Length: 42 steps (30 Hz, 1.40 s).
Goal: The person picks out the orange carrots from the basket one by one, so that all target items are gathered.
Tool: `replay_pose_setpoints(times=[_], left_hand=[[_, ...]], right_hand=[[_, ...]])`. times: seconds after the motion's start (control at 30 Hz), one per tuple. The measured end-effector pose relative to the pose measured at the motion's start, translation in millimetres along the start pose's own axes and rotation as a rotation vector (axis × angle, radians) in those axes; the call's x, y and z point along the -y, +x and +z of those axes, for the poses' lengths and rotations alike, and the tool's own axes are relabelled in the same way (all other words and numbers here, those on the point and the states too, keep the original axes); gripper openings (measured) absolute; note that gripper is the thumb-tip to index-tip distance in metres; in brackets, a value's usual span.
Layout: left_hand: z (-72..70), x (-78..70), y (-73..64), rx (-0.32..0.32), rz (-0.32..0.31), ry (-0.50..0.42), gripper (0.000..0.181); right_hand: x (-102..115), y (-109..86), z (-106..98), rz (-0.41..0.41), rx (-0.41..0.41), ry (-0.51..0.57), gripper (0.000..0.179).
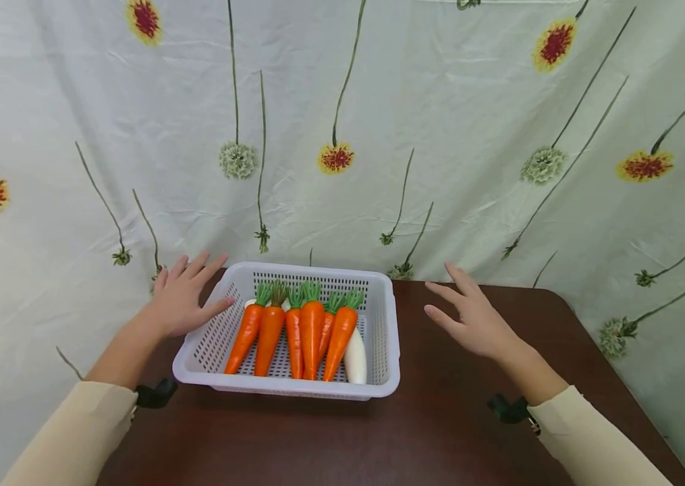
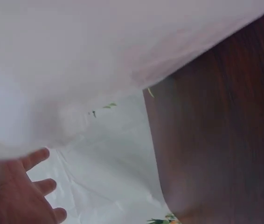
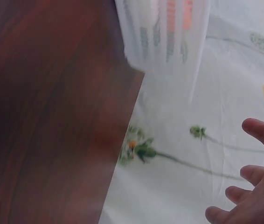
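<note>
The surface (image 1: pixel 439 418) carries the basket (image 1: pixel 293 386), upright, towards its far left. Your left grip (image 1: pixel 181 300) is at the basket's left wall, fingers spread, holding nothing; contact cannot be confirmed. Your right grip (image 1: pixel 472 316) stands apart from the right wall, fingers spread, also unloaded. Inside lie the carrots (image 1: pixel 312 331), with a white root (image 1: pixel 355 359) at their right. The step appears to be positioning; handling the basket calls for contact on both sides.

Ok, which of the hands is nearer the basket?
Left. The left hand overlaps the left side of the basket in the head view; the right hand is apart, off its right side.
</note>
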State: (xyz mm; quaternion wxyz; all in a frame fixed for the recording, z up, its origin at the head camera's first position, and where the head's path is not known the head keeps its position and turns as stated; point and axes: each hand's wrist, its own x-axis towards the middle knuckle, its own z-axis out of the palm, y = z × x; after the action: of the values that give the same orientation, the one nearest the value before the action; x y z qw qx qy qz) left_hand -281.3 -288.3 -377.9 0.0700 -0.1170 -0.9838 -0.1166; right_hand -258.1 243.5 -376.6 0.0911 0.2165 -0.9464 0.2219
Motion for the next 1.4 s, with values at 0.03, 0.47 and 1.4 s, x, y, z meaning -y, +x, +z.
replay_pose_setpoints(times=[0.03,0.47,1.4], left_hand=[[0.3,-1.9,-1.6,-0.005,0.001,-0.01,0.091],[-1.7,-20.8,-22.8,0.005,-0.061,-0.251,0.085],[16.9,17.3,-37.9,0.204,-0.251,-0.844,0.076]], right_hand=[[3.9,0.3,1.9,0.003,0.002,0.037,0.056],[34.0,10.1,30.0,0.074,0.002,0.507,0.054],[106.9,49.6,54.0,0.448,0.151,1.189,0.058]])
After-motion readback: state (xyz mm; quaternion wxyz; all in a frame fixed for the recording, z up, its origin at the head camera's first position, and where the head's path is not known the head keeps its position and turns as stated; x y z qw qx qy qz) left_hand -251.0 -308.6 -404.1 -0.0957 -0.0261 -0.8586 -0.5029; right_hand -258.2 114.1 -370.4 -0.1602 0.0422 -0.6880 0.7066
